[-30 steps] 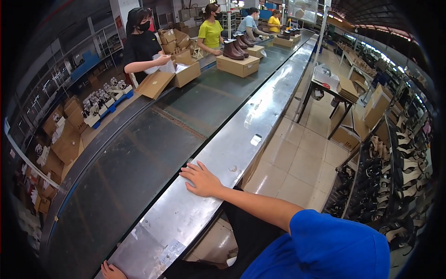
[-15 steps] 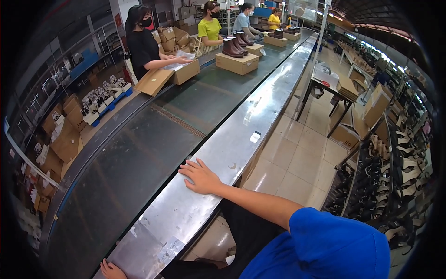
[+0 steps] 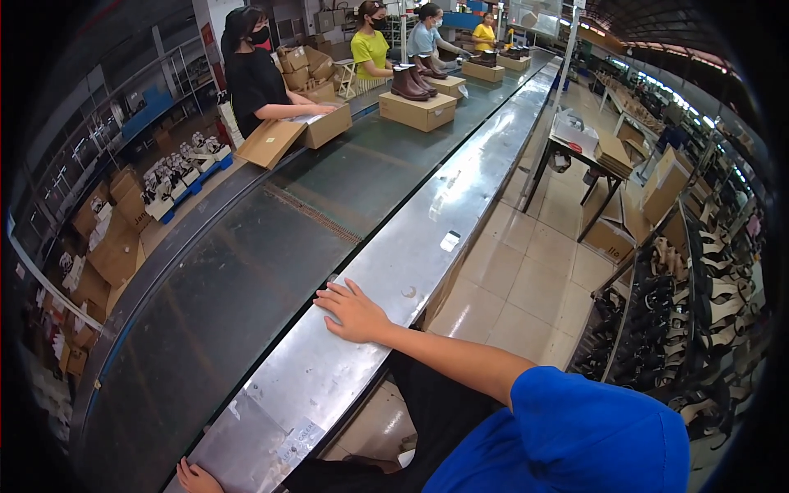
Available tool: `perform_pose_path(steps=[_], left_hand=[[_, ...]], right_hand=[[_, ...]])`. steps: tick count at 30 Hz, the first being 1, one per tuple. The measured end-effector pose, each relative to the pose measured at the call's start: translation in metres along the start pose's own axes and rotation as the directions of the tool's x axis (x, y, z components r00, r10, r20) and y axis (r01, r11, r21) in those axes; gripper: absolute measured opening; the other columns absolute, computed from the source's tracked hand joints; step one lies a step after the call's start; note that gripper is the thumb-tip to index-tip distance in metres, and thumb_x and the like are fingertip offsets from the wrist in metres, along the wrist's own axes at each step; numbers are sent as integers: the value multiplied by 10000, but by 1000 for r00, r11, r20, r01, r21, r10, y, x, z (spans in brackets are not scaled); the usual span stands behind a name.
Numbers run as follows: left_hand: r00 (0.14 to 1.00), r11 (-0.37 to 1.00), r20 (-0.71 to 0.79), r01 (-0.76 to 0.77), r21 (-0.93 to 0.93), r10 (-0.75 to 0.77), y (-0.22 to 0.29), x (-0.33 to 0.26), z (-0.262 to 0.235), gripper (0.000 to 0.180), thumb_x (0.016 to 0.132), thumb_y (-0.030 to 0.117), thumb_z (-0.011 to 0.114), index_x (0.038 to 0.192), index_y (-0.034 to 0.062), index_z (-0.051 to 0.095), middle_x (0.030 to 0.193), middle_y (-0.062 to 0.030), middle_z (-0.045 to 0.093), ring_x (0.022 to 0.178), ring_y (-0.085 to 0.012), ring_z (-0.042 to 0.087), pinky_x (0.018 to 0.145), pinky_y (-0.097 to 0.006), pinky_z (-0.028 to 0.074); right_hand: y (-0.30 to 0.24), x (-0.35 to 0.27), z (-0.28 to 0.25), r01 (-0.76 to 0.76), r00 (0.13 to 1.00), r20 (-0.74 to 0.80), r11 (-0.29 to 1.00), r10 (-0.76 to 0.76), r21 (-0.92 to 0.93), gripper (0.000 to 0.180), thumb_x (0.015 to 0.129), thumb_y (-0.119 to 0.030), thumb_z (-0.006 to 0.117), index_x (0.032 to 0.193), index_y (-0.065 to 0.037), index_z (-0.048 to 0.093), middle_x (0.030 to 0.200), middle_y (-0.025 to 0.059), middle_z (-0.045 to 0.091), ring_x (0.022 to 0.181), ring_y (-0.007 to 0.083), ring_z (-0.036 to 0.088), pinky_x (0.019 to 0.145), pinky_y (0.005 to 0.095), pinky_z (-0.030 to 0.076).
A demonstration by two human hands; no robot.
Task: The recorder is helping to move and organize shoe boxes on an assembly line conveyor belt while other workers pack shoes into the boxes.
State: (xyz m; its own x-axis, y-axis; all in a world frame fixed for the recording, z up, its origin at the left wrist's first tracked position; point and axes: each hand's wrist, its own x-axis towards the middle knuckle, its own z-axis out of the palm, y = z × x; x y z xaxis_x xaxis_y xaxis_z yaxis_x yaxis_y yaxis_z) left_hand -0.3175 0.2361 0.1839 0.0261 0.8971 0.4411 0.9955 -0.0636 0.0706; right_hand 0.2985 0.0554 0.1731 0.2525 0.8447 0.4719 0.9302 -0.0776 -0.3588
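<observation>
My right hand [image 3: 353,314] lies flat on the shiny metal ledge [image 3: 374,283], its fingers spread toward the dark green conveyor belt [image 3: 238,283]. At the lower left, my left hand [image 3: 197,476] rests on the same ledge near the belt's edge, fingers apart and nothing in them; its wrist is cut off by the picture's rim. Farther up the belt stands a closed cardboard box [image 3: 417,112] with brown leather boots [image 3: 411,83] on top. Across the belt, a person in black has both hands at an open cardboard box [image 3: 329,129].
More boxes with footwear [image 3: 483,71] line the belt's far end, with several people beside it. On the right are a small table [image 3: 575,146] and racks of dark shoes [image 3: 649,316]. Light sandals sit on a blue pallet [image 3: 193,187] at the left.
The person in black has lowered their hands and the white paper into the open box. The boxes on the belt have shifted very slightly left. My hands stay in place.
</observation>
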Motion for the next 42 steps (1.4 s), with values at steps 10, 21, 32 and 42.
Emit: perform_pose_path(steps=[10,21,32,42], left_hand=[[1000,1000,-26,-13,-1,13,4,-2,2,443,1097,336,565,1379,91,804,1502,-212,705,1400,-431,630,1205,-563,454],[998,999,-59,-31,11,31,2,-1,-3,419,1072,320,593,1323,82,828,1438,-236,738,1320,-453,681,1160,-553,496],[991,995,-101,-93,-26,90,-12,1,14,398,1078,334,615,1324,108,831,1412,-190,759,1293,-417,699,1140,-560,509],[988,993,-119,-90,78,99,-16,-2,18,368,1091,307,629,1312,92,830,1378,-186,775,1292,-400,708,1133,-534,526]], right_hand=[[0,-1,-3,-10,1000,4,1000,10,-30,484,1070,-317,612,1506,-110,654,1613,96,618,1583,310,467,1351,581,263],[-1,0,-1,-2,1000,13,1000,3,-20,495,1080,-328,597,1516,-100,650,1626,100,604,1589,315,453,1359,580,242],[1,-1,4,3,999,33,999,-1,-34,511,1061,-316,617,1520,-92,626,1620,117,566,1609,324,425,1358,595,245],[0,-2,6,-16,998,66,1000,15,20,525,1066,-317,609,1539,-89,613,1651,121,553,1622,329,413,1369,595,232]])
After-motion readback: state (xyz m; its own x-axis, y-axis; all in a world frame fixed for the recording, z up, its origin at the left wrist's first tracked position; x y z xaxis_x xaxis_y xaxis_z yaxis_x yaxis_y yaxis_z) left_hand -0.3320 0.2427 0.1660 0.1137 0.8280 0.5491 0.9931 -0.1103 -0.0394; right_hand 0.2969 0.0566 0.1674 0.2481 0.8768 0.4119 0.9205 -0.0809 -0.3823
